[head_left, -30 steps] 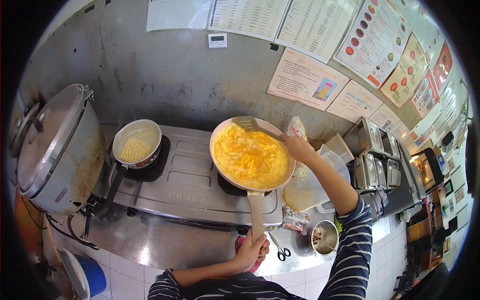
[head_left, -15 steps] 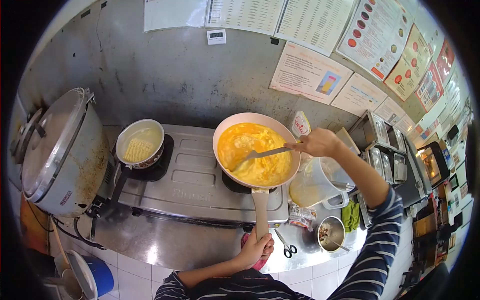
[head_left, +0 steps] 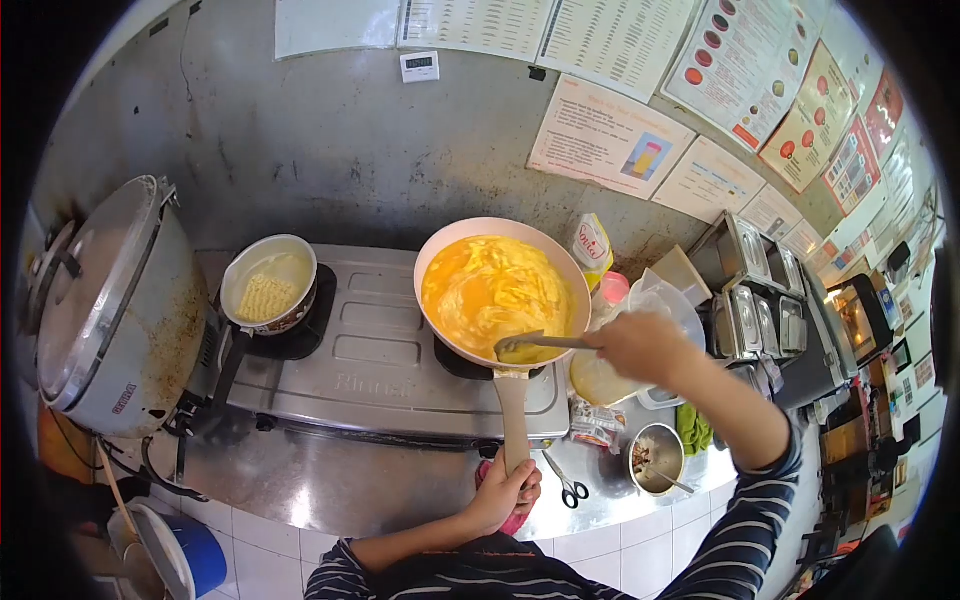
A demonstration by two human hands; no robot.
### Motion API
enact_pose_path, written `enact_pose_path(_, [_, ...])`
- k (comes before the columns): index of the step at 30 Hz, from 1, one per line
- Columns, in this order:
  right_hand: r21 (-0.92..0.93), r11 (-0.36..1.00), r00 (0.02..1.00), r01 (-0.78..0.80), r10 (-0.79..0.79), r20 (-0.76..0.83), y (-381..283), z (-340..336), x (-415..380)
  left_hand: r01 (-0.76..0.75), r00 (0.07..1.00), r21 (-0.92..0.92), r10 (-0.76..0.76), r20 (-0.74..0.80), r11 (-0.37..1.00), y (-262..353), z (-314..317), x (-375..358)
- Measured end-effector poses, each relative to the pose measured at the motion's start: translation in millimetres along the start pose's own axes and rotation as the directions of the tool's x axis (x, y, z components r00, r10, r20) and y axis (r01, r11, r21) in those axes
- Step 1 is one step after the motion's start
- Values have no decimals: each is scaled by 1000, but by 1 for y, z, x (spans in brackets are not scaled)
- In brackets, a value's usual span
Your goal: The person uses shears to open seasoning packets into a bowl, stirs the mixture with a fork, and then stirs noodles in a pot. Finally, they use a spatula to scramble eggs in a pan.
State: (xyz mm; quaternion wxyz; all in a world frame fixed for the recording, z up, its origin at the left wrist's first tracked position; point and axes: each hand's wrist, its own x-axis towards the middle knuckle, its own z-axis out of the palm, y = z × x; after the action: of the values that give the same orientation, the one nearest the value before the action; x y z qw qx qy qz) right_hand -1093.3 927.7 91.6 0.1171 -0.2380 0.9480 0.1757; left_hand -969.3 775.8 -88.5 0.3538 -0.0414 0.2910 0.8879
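A pale frying pan (head_left: 430, 238) sits on the right burner of the steel gas stove (head_left: 372, 385), holding yellow, partly set egg (head_left: 490, 290). My left hand (head_left: 508, 492) is closed around the end of its beige handle (head_left: 514, 425). In my right hand (head_left: 640, 348), somewhat blurred, is a grey spatula (head_left: 550, 341); its head lies in the egg at the pan's near edge. The plastic jug (head_left: 597, 382) with yellow liquid stands behind and below my right hand, partly hidden by it.
A small pot (head_left: 270, 280) with a noodle block is on the left burner, beside a large rice cooker (head_left: 110, 310). Scissors (head_left: 568, 482), a metal bowl (head_left: 657, 458) and a green cloth (head_left: 693, 428) lie at the right. Steel containers (head_left: 755, 300) stand further back.
My right hand has swept the spatula from the pan's left-middle toward its near edge, and dropped lower. The egg's pattern has shifted. My left hand keeps its hold; the view has moved slightly.
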Motion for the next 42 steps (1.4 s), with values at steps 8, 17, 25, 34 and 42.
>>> enact_pose_path(8, [72,995,960,66,-44,-278,-65,45,35,10,998,-3,-10,-57,1000,-9,7,1])
enact_pose_path(17, [25,953,879,-301,287,-381,-69,82,113,-3,998,37,6,-61,999,-7,6,-1])
enact_pose_path(25, [32,969,962,-245,247,-117,23,-23,69,-45,998,-7,44,-53,999,-7,6,-3])
enact_pose_path(34, [-132,987,975,-88,113,191,1,-51,-1,-32,998,-41,30,-47,999,-6,5,-3])
enact_pose_path(42, [-48,979,980,-199,199,-8,11,26,9,-15,999,-38,14,-40,999,-6,3,-5])
